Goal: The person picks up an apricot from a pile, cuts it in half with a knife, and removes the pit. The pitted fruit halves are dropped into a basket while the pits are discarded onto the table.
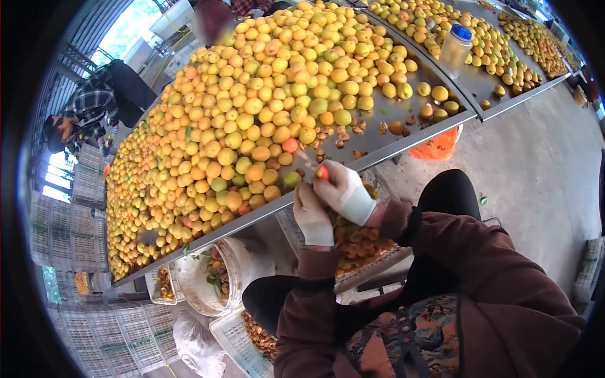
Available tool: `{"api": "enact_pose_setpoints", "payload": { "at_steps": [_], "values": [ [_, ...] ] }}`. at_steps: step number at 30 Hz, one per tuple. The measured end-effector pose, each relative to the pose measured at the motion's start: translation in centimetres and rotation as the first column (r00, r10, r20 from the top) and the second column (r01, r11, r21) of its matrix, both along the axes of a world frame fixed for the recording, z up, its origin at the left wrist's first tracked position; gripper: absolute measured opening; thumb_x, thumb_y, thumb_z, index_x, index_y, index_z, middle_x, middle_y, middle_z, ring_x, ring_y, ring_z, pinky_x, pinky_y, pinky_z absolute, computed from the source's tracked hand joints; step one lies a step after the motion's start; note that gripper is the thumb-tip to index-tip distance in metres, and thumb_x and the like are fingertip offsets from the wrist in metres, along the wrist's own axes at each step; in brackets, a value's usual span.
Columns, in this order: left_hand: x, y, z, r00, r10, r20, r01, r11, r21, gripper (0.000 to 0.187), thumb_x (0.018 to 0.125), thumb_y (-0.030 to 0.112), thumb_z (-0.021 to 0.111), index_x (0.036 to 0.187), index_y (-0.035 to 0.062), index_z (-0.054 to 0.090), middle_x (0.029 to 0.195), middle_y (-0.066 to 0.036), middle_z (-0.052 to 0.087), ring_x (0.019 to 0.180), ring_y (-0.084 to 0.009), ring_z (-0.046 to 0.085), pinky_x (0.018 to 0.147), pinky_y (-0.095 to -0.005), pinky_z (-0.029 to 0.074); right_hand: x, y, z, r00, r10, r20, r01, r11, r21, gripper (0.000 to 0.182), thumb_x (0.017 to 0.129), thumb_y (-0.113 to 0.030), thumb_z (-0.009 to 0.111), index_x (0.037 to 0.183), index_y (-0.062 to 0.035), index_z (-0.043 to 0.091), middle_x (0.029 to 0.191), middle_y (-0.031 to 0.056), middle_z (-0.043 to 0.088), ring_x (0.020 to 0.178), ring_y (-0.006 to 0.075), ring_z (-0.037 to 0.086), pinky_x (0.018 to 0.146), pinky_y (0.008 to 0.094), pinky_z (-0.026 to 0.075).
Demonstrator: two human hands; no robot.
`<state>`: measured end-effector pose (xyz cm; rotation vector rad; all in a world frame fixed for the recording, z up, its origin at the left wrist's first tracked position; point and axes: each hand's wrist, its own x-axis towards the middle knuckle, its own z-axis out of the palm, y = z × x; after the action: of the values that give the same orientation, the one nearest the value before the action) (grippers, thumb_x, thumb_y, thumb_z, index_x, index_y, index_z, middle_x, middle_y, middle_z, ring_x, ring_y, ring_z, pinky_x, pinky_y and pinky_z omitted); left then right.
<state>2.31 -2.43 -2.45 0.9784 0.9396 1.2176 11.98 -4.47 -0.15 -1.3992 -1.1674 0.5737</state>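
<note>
My right hand [344,193], in a white glove, is closed around the red-and-yellow handle of a small knife [322,172]. Its blade, somewhat blurred, points up and left over the table edge. Close beside it, my left hand [313,217], also gloved, has its fingers curled in; whatever they hold is hidden from view. Just beyond both hands, a big heap of yellow-orange apricots [233,120] covers the metal table [403,135]. Pits and scraps [340,135] lie on the bare metal nearby. Below my hands stands a crate of split apricots [362,246].
A white bucket [236,277] and a crate of pits or pieces [236,337] stand low at left. A blue-lidded jar [455,47] sits at the table's far right. An orange bag [436,145] hangs beneath the edge. Another person [94,101] bends at far left, near stacked crates [120,334].
</note>
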Motion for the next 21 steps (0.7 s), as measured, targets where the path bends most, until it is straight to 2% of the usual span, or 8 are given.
{"api": "enact_pose_setpoints", "payload": {
  "at_steps": [2, 5, 7, 9, 11, 14, 19, 21],
  "values": [
    [0.2, -1.1, 2.1, 0.919, 0.138, -0.368, -0.038, 0.963, 0.266, 0.027, 0.101, 0.025, 0.047, 0.091, 0.0026, 0.057, 0.081, -0.004, 0.062, 0.074, -0.0156, 0.057, 0.069, -0.0283, 0.047, -0.3, 0.1, 0.9, 0.914, 0.005, -0.407, -0.063, 0.99, -0.129, 0.021, 0.086, -0.02, 0.063, 0.093, -0.0002, 0.061, 0.077, 0.0192, 0.062, 0.071, 0.0181, 0.062, 0.065, 0.0344, 0.049],
    [1.1, -1.7, 3.0, 0.878, 0.224, -0.422, -0.118, 0.957, 0.263, 0.026, 0.101, 0.024, 0.045, 0.09, 0.0019, 0.055, 0.078, -0.005, 0.061, 0.069, -0.0191, 0.058, 0.064, -0.0291, 0.047, -0.1, -0.2, 0.9, 0.968, 0.014, -0.25, -0.046, 0.991, -0.125, 0.013, 0.087, -0.013, 0.06, 0.087, -0.0007, 0.057, 0.071, 0.005, 0.055, 0.07, 0.008, 0.05, 0.062, 0.0282, 0.045],
    [1.3, -0.1, -2.3, 0.947, 0.17, -0.274, -0.148, 0.984, 0.097, 0.026, 0.101, 0.026, 0.047, 0.091, 0.004, 0.058, 0.08, -0.005, 0.063, 0.071, -0.0198, 0.06, 0.064, -0.0303, 0.048, 0.2, -0.6, 0.0, 0.992, 0.021, -0.123, -0.021, 1.0, 0.002, 0.017, 0.081, -0.016, 0.065, 0.084, -0.0012, 0.057, 0.074, 0.017, 0.06, 0.068, 0.0213, 0.061, 0.061, 0.0364, 0.048],
    [0.4, 0.1, -2.7, 0.988, 0.135, -0.078, -0.141, 0.987, -0.074, 0.026, 0.101, 0.028, 0.048, 0.092, 0.0061, 0.061, 0.082, -0.005, 0.065, 0.073, -0.0205, 0.063, 0.063, -0.0314, 0.049, 0.3, -0.4, -0.3, 0.984, -0.02, 0.179, 0.009, 0.998, 0.062, 0.017, 0.074, -0.014, 0.065, 0.079, -0.0023, 0.053, 0.073, 0.0185, 0.055, 0.07, 0.0405, 0.058, 0.06, 0.0438, 0.047],
    [-0.3, -0.6, -1.8, 0.938, -0.051, 0.344, 0.258, 0.765, -0.59, 0.029, 0.099, 0.035, 0.049, 0.102, 0.0115, 0.064, 0.094, -0.004, 0.068, 0.084, -0.0169, 0.066, 0.068, -0.0316, 0.054, 0.6, -0.9, -0.6, 0.978, -0.002, 0.209, -0.014, 0.997, 0.075, 0.018, 0.073, -0.014, 0.065, 0.078, -0.0027, 0.052, 0.073, 0.019, 0.054, 0.072, 0.0448, 0.055, 0.06, 0.0463, 0.046],
    [-0.9, -1.8, 1.1, 0.891, -0.173, 0.419, 0.419, 0.667, -0.616, 0.037, 0.098, 0.044, 0.047, 0.113, 0.0146, 0.063, 0.1, -0.002, 0.067, 0.088, -0.0142, 0.067, 0.07, -0.0311, 0.056, 1.9, -1.7, -1.5, 0.921, 0.137, 0.365, -0.172, 0.983, 0.066, 0.02, 0.072, -0.017, 0.067, 0.079, -0.0037, 0.054, 0.074, 0.0179, 0.054, 0.071, 0.0428, 0.057, 0.061, 0.0473, 0.046],
    [-2.9, -1.2, -5.0, 0.835, -0.324, 0.446, 0.544, 0.609, -0.577, 0.043, 0.098, 0.043, 0.045, 0.124, 0.0111, 0.058, 0.117, -0.008, 0.064, 0.106, -0.0229, 0.064, 0.086, -0.0429, 0.057, 1.4, -1.4, -2.4, 0.856, 0.204, 0.476, -0.289, 0.951, 0.113, 0.019, 0.07, -0.014, 0.068, 0.078, -0.0051, 0.053, 0.074, 0.0158, 0.055, 0.069, 0.041, 0.056, 0.058, 0.0449, 0.045],
    [-1.7, -2.0, -4.1, 0.834, -0.172, 0.525, 0.463, 0.735, -0.495, 0.042, 0.1, 0.04, 0.046, 0.122, 0.0075, 0.059, 0.114, -0.007, 0.064, 0.103, -0.0217, 0.065, 0.089, -0.0377, 0.055, 1.4, -1.3, -1.8, 0.855, 0.185, 0.485, -0.238, 0.97, 0.049, 0.019, 0.072, -0.018, 0.068, 0.077, -0.0059, 0.054, 0.075, 0.0156, 0.056, 0.073, 0.0409, 0.058, 0.062, 0.0473, 0.047]
  ]
}}
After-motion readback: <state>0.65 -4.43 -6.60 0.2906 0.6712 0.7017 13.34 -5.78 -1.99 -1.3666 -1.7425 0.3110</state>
